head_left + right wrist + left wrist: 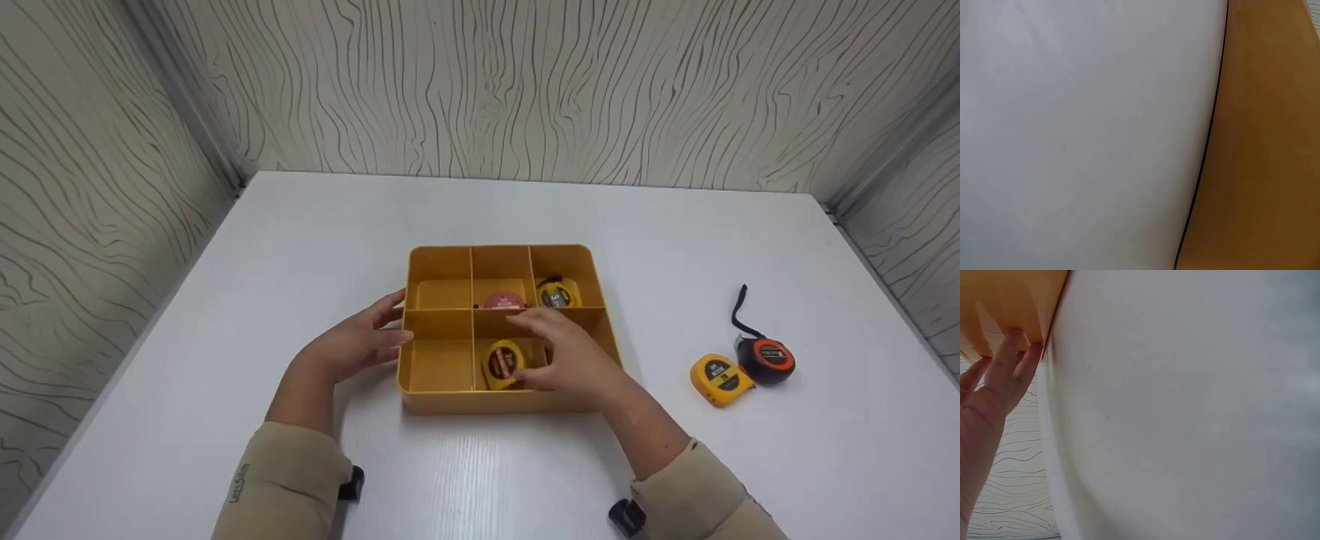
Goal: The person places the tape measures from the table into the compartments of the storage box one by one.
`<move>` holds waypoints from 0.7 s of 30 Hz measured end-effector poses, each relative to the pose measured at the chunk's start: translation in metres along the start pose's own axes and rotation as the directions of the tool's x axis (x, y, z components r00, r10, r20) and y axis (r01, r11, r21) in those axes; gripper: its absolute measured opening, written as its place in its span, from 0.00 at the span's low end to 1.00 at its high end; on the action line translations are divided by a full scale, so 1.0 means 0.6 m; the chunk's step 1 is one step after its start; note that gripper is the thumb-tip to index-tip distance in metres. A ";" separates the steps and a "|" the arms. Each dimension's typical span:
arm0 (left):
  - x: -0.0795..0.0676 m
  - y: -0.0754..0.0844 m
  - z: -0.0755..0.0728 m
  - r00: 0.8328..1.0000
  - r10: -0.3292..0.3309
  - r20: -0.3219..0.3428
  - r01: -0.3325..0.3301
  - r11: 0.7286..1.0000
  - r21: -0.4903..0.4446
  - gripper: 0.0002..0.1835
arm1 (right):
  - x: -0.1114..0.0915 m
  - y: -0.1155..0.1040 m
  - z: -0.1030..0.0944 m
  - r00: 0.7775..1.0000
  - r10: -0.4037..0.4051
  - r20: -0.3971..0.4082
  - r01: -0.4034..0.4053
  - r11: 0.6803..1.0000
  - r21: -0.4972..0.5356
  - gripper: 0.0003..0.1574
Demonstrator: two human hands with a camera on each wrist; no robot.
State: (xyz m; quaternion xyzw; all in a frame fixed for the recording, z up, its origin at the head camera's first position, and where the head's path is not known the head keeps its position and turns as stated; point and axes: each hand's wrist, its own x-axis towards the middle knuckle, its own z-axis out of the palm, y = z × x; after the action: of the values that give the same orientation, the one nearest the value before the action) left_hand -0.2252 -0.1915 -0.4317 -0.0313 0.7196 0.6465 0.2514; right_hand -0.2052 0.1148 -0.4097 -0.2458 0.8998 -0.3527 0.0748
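A mustard-yellow box [442, 403] with six compartments stands on the white table. My left hand [356, 345] touches its left side; in the left wrist view the fingers [1002, 363] lie fairly straight against the outer wall. Over the front middle and right compartments is my right hand [574, 356], thumb and fingers spread apart. Its thumb overlaps the edge of a yellow tape measure [501, 364] in the front middle compartment; contact is unclear. A pink tape measure [504, 301] sits behind the divider, and a yellow-and-black one [555, 293] lies back right. Something dark shows partly behind the right hand.
Right of the box, a yellow-orange tape measure [718, 379] lies against a black-and-orange tape measure [766, 360] with a black strap [739, 311]. Wood-grain panels [487, 90] enclose the white table [187, 360] at the back and sides. The right wrist view holds only table and box wall [1264, 146].
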 end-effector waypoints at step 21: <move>-0.003 0.000 -0.001 1.000 -0.005 0.017 0.005 1.000 -0.006 0.49 | -0.005 0.011 -0.034 0.988 0.034 -0.154 0.005 0.970 0.244 0.31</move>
State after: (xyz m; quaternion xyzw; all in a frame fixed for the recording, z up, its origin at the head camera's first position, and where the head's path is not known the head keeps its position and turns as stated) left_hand -0.2240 -0.1928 -0.4311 -0.0283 0.7156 0.6481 0.2590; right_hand -0.2118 0.1328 -0.3991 -0.1996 0.8545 -0.4782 0.0362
